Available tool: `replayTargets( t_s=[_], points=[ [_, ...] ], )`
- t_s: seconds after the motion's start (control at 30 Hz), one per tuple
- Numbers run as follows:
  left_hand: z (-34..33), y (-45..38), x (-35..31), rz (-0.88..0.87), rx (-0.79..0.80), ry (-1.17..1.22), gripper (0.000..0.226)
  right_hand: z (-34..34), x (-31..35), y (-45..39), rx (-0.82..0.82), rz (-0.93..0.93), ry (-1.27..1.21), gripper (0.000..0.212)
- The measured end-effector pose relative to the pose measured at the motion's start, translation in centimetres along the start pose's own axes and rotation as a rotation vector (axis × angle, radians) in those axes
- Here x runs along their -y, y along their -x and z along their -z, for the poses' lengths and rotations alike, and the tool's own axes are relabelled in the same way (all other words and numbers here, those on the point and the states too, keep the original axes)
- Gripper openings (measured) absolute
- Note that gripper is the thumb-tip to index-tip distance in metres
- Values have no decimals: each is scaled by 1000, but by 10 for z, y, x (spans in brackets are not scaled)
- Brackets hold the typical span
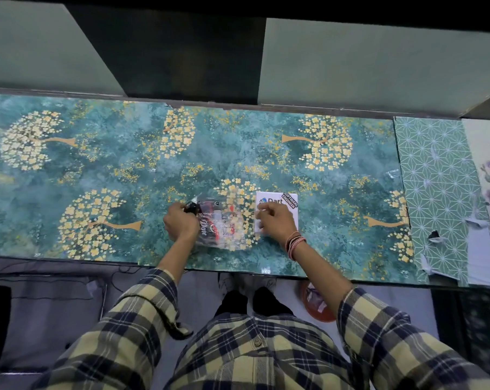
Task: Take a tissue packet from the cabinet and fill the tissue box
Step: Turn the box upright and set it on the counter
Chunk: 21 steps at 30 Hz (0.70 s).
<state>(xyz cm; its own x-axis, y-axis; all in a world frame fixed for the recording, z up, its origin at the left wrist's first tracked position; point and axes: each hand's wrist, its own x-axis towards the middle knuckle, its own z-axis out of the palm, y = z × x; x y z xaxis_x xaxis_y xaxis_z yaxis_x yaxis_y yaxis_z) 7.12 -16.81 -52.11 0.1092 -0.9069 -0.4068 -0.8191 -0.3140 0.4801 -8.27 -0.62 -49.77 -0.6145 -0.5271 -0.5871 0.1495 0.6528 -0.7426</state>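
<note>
Clear plastic, crumpled and printed in red, black and white, makes up the tissue packet (219,226) lying on the table (97,178) near its front edge, directly in front of the person. The table surface carries a teal covering patterned with yellow-blossomed trees. The left hand (181,223) is curled closed, pinching the packet's far left corner between its fingertips, with the wrapper bunched there. The right hand (276,223) is likewise curled, fingers bent down onto the near left part of a white tissue box (280,205); whether it grips the box edge or the packet's right end cannot be told. The box stands just right of the packet, touching or nearly touching it, and bears stickers reading "Dart" and "Software Engineer". Several bangles (294,243) circle the right wrist. Both forearms emerge from yellow-and-navy plaid sleeves (142,299). Beyond the table, pale green cabinet doors (364,68) flank a dark open section. At the right end of the table lie a green geometric-patterned sheet (440,187) and a floral one.
</note>
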Motion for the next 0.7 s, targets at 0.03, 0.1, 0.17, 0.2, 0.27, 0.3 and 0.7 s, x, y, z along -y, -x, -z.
replayTargets(
  t_s=[0.03,0.1,0.17,0.2,0.27,0.3,0.7],
  points=[
    [4,2,-2,-25,-6,55,39,-4,1,4,86,-26,-39,25],
    [11,5,-8,-55,-19,193,41,-12,6,12,252,-129,-157,35],
    [17,15,-17,-54,-4,361,42,-19,13,21,389,-274,-291,55],
    [19,23,-21,-43,24,446,41,-23,16,23,436,-334,-365,60],
    [21,40,-27,-26,159,614,39,-27,23,23,451,-392,-588,59],
    [22,50,-28,-34,267,673,40,-27,26,23,426,-391,-721,57],
    [28,72,-31,-351,486,200,10,6,38,27,503,-93,-560,52]
  ],
)
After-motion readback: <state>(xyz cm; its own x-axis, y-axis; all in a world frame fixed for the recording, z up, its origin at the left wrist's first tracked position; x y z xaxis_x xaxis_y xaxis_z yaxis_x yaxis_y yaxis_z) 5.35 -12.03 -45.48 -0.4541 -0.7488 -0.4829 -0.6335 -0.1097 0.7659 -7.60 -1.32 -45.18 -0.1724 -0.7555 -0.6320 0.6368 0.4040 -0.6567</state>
